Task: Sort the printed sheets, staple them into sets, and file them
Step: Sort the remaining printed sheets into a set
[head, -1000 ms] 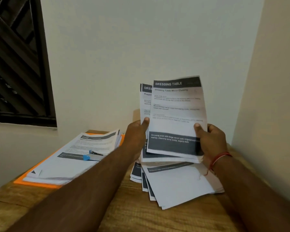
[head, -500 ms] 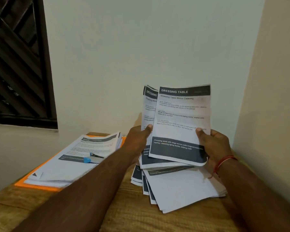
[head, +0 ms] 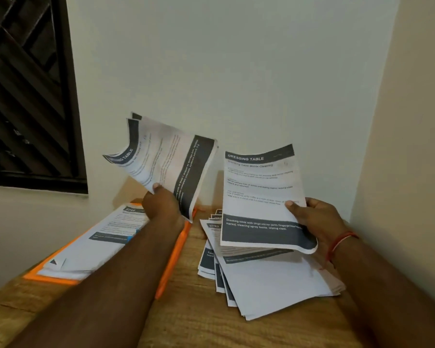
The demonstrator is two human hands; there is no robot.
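Two lots of paper are held up, apart from each other, over a wooden worktop [head: 191,320] set in a corner of pale wall [head: 236,71]. The left hand [head: 161,205] pinches a thin bundle [head: 166,156] of printed sheets at its lower edge, thumb on the front face. The bundle leans over to the left, and its dark header band curls downward, ending in the word "TABLE". The right hand [head: 316,219] grips a page [head: 259,197] at its right edge, thumb on the front. This page stands nearly upright, is headed "DRESSING TABLE", and has a dark band of white text across its foot; whether more sheets sit behind it I cannot tell. A red thread [head: 340,243] circles the right wrist. Below the page, on the right of the worktop, lies a loose pile [head: 274,282] of sheets, fanned and askew, with dark-banded corners poking out at its left. On the left an orange folder [head: 176,252] lies flat and carries a neater stack [head: 93,247] of printed sheets. A small blue item [head: 130,237] sits on the stack, too blurred to name. The left forearm crosses above the folder. A dark latticed window [head: 28,96] fills the upper left.
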